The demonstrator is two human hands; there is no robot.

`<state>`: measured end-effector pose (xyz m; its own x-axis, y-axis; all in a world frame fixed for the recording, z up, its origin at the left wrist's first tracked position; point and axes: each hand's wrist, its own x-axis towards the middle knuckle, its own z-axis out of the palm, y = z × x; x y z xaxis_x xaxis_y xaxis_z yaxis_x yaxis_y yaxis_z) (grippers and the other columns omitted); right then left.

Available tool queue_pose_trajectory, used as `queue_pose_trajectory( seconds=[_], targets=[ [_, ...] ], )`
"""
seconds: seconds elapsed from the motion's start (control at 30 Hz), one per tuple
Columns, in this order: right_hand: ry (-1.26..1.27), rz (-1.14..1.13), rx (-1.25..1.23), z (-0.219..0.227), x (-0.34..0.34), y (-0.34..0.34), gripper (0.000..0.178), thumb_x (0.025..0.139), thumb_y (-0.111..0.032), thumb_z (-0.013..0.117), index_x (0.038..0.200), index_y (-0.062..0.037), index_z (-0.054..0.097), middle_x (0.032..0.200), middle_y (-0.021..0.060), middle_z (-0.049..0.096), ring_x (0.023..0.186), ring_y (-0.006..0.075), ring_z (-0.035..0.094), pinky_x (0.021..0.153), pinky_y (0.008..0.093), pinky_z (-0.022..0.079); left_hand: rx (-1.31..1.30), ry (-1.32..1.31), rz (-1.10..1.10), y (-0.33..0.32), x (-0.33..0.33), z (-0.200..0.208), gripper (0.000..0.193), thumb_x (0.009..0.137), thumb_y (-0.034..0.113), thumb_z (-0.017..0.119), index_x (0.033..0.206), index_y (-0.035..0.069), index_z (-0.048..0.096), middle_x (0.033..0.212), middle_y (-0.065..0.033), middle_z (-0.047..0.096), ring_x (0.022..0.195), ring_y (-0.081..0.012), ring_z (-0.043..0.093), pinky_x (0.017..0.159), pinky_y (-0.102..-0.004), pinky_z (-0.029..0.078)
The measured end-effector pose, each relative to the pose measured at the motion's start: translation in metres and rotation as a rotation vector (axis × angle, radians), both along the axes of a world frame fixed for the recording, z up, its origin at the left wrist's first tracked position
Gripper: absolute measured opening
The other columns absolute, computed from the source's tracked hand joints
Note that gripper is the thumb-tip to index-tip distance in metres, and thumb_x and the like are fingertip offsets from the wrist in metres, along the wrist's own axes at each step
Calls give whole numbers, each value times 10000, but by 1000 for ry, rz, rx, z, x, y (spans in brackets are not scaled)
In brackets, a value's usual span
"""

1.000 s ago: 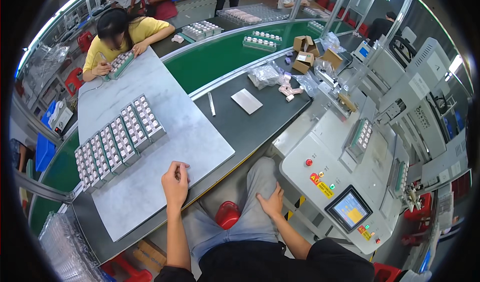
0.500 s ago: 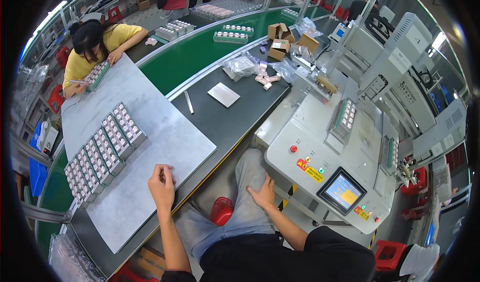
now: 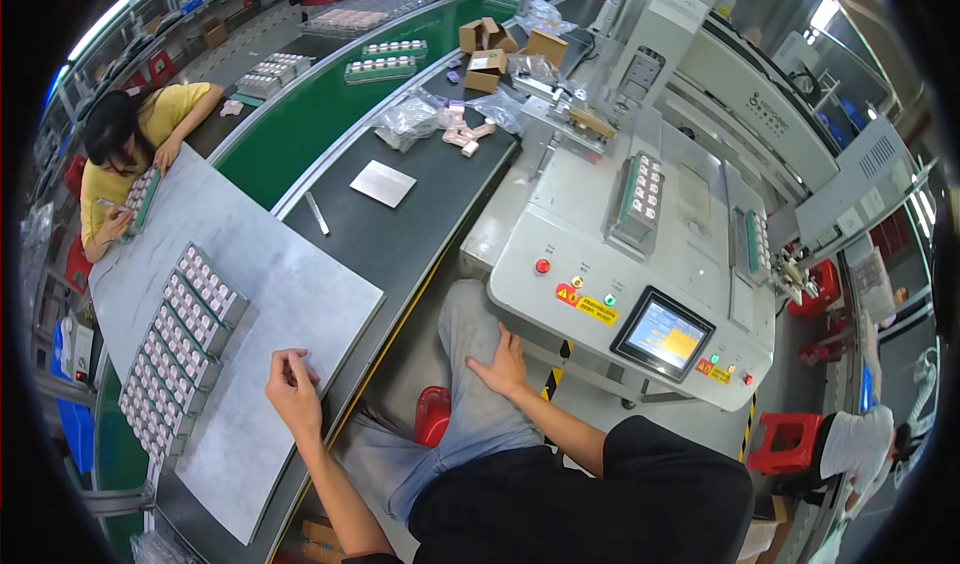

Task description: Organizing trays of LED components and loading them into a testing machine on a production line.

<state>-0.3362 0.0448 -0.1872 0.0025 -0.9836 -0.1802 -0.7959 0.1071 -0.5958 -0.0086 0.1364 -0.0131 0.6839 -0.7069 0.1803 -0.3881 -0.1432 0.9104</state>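
Note:
My left hand (image 3: 294,392) hovers at the right edge of a large grey board (image 3: 305,309), its fingers curled in and nothing visible in them. On that board several green-edged trays (image 3: 178,349) of small pale pink capped pieces stand side by side, left of the hand. My right hand (image 3: 500,366) rests on my thigh with thumb and fingers apart, holding nothing. To its right is a light grey machine (image 3: 540,229) with a lit touch screen (image 3: 662,332). One tray of pink pieces (image 3: 640,199) sits on the machine top, and a second tray (image 3: 757,244) is farther right.
A dark bench (image 3: 345,199) carries a flat metal plate (image 3: 383,183), a thin strip (image 3: 317,214), plastic bags (image 3: 410,124) and loose pink pieces (image 3: 465,136). Beyond runs a green conveyor (image 3: 300,134). A person in yellow (image 3: 180,114) handles another tray at the board's far corner. A red stool (image 3: 785,442) stands right.
The view has turned to the right, so the board, trays and bench sit farther left in the picture. Both hands keep nearly the same pose, the right one still on my thigh.

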Motion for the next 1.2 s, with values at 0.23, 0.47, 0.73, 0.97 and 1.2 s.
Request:
queue_pose_trajectory(
  seconds=[0.23, 0.47, 0.73, 0.97, 1.2],
  targets=[
    [199, 123, 77, 28, -4, -4, 962, 805, -472, 786, 1517, -1, 343, 1392, 327, 500, 1260, 493, 529, 1050, 555, 446, 14, 10, -12, 1, 0, -2, 220, 1057, 154, 516, 932, 23, 642, 605, 2, 535, 544, -55, 480, 510, -238, 355],
    [-401, -186, -692, 211, -29, -67, 290, 854, -147, 761, 1110, -44, 670, 1009, 100, 680, 917, 227, 644, 805, 374, 513, 12, 4, -7, 2, -2, -1, 222, 1059, 159, 514, 934, 27, 642, 602, 4, 530, 541, -53, 472, 505, -239, 345],
    [313, -744, -896, 223, -114, -158, 1016, 706, -512, 862, 1469, -8, 420, 1339, 250, 514, 1265, 416, 462, 1076, 541, 323, -3, 12, -4, 0, -1, -2, 221, 1057, 156, 514, 934, 26, 643, 608, 6, 531, 544, -53, 470, 505, -242, 342],
    [207, -690, -734, 210, -138, -159, 1021, 708, -527, 839, 1475, 10, 432, 1166, 291, 635, 1162, 427, 552, 1076, 524, 344, 9, 27, -5, 2, -1, -1, 219, 1057, 156, 515, 934, 26, 643, 609, 4, 536, 539, -52, 470, 497, -238, 341],
    [149, -671, -721, 203, -183, -139, 852, 716, -372, 838, 1407, 4, 514, 1122, 309, 615, 1062, 441, 590, 947, 488, 483, -6, 15, -11, -2, 0, -5, 223, 1072, 189, 514, 957, 47, 642, 612, 24, 522, 523, -36, 429, 481, -220, 306]
  ],
)
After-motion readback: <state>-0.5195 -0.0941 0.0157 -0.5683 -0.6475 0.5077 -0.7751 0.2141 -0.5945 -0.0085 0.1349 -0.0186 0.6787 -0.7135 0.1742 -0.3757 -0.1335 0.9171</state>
